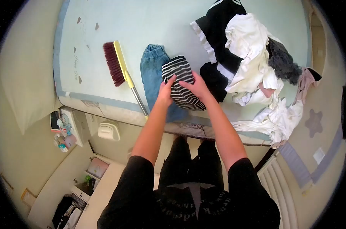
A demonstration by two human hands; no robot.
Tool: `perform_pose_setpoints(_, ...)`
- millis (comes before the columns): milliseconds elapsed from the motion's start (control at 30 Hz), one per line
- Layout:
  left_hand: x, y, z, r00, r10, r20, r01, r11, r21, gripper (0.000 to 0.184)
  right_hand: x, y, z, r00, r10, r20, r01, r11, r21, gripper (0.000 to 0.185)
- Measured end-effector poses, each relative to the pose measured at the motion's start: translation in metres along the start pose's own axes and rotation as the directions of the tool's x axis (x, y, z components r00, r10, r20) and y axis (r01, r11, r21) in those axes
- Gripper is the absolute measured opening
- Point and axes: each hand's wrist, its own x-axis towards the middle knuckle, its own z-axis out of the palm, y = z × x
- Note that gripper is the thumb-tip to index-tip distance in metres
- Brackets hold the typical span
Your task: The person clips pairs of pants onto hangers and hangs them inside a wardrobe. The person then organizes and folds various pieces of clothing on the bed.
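A folded black-and-white striped garment (176,67) is between my hands, above the near part of the bed. My left hand (166,91) grips its left side, thumb on top. On the right side my right hand (198,86) holds it, fingers spread over the stripes and partly hidden beneath the fabric. Blue elastic-waist jeans (150,65) lie just left of it, partly covered by the striped garment and my left arm. Black clothing (213,81) lies close to my right hand.
A bed brush (121,65) with dark red bristles lies to the left. White clothes (247,45), a dark grey garment (282,59) and a pink piece (304,84) are heaped on the right of the bed (115,19). A small white shelf (76,126) stands at lower left.
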Motion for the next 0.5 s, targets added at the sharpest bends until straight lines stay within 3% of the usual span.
perform_pose_setpoints(33,-0.010,0.005,0.001,0.997,0.066,0.033,-0.068,0.995,0.068,0.042,-0.011,-0.007,0.003,1.000,0.017,0.006,-0.017,0.993,0.119,0.068)
perform_pose_setpoints(100,-0.031,0.016,-0.002,0.974,0.193,0.115,-0.213,0.957,0.197,0.041,-0.036,-0.020,0.004,1.000,0.020,0.006,-0.020,0.993,0.116,0.066)
perform_pose_setpoints(133,-0.036,0.021,-0.010,0.975,0.163,0.150,-0.200,0.937,0.286,0.049,-0.049,-0.023,0.004,1.000,0.024,0.007,-0.024,0.993,0.117,0.066)
perform_pose_setpoints(233,-0.071,0.044,-0.014,0.813,0.306,0.496,-0.578,0.529,0.621,0.059,-0.083,-0.031,0.012,0.992,-0.120,-0.043,0.118,0.992,-0.045,0.067)
perform_pose_setpoints(267,-0.084,0.052,-0.008,0.805,0.229,0.547,-0.549,0.638,0.541,0.075,-0.093,-0.033,0.016,0.995,-0.078,-0.066,0.076,0.997,-0.029,0.067)
perform_pose_setpoints(367,-0.138,0.070,0.021,0.788,0.068,0.612,-0.417,0.791,0.448,0.086,-0.116,-0.050,0.019,0.919,-0.393,0.028,0.386,0.885,-0.261,0.078)
perform_pose_setpoints(400,-0.147,0.071,0.022,0.745,0.126,0.655,-0.514,0.735,0.443,0.091,-0.121,-0.046,0.015,0.908,-0.406,0.107,0.420,0.869,-0.263,0.090)
perform_pose_setpoints(500,-0.157,0.060,0.011,0.750,0.174,0.638,-0.398,0.890,0.224,0.079,-0.153,-0.099,0.030,0.933,-0.355,0.063,0.356,0.935,-0.004,0.092)
